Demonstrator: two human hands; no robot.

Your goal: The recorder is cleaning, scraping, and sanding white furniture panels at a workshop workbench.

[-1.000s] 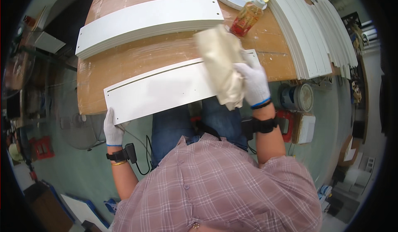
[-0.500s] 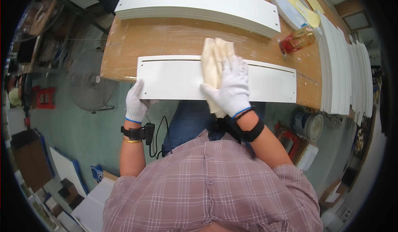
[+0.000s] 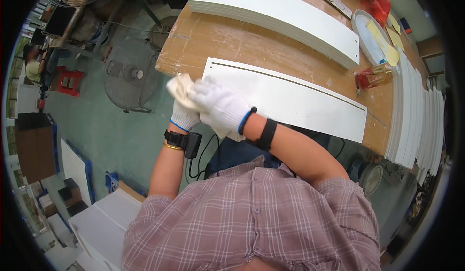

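Note:
A long white board [image 3: 290, 95] with a narrow groove along its far edge and small corner holes lies at the table's near edge. My right hand [image 3: 220, 107], in a white knit glove, presses a cream cloth [image 3: 181, 92] at the board's left end. Part of the cloth hangs below that hand. Right beneath the cloth is my gloved left hand [image 3: 184, 117], at the same end of the board. Its fingers are hidden by the cloth and my right hand, so its hold on the board does not show.
A stack of white boards [image 3: 276, 16] lies farther back on the wooden table [image 3: 181, 43]. Right of it are a jar with red contents [image 3: 374, 77], a round tray [image 3: 361, 26] and upright white boards [image 3: 404, 111]. A floor fan [image 3: 128, 75] stands left; a person [image 3: 34, 67] sits beyond.
My right hand has swept the cloth from the board's middle to its left end, over my left hand. The view has turned, so the board now slants down to the right.

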